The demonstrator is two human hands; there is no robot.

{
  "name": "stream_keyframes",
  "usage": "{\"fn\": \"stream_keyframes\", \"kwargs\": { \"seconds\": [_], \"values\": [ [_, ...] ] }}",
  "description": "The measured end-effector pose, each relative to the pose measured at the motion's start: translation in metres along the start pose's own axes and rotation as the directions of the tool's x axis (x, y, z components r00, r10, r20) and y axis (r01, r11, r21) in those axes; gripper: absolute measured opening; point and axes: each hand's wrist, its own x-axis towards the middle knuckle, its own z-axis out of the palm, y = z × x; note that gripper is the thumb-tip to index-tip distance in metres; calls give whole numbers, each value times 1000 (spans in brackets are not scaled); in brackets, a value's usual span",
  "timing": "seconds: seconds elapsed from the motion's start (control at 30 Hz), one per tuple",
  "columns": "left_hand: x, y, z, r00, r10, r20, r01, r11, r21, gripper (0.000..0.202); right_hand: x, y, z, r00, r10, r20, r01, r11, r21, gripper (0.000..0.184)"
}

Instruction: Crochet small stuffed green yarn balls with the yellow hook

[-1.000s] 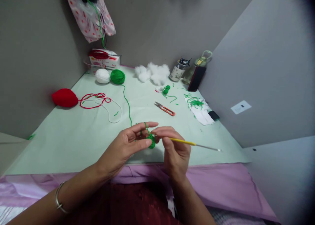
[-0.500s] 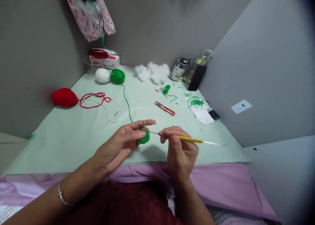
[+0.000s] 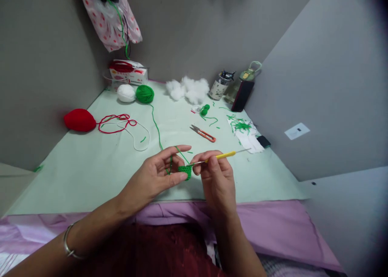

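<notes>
Hook tip of crochet needle [image 3: 218, 157] concealed within green crocheted piece [image 3: 185, 171]. Spotted bag [image 3: 112, 22] cut off at top edge. Print on box [image 3: 130, 75] too small to read.

Soft, even indoor light, weak shadows, dark vignette and bending at the edges.
</notes>
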Motion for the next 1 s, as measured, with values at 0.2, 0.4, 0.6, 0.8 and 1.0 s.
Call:
{"fn": "stream_keyframes", "kwargs": {
  "seconds": [0.2, 0.4, 0.6, 0.8, 1.0],
  "values": [
    [1, 0, 1, 999, 41, -33, -39, 997, 61, 52, -5, -5, -5, 994, -84, 74, 93, 987, -129, 20],
    [0, 0, 4, 993, 70, -97, -62, 995, 83, 47, -16, -7, -7, 856, -397, 330, 516, 635, -575, 26],
    [0, -1, 8, 990, -141, 22, 141, 943, -302, 65, -25, 1, -6, 731, -509, 454, 647, 305, -699, 44],
    [2, 0, 3, 991, -132, 29, 134, 930, -342, 50, -13, 0, -4, 935, -354, 26, 345, 888, -303, 22],
    [-1, -6, 7, 999, -37, 22, 40, 985, -167, 40, -12, 8, 2, 970, -239, 43, 242, 940, -240, 17]
  ]
}}
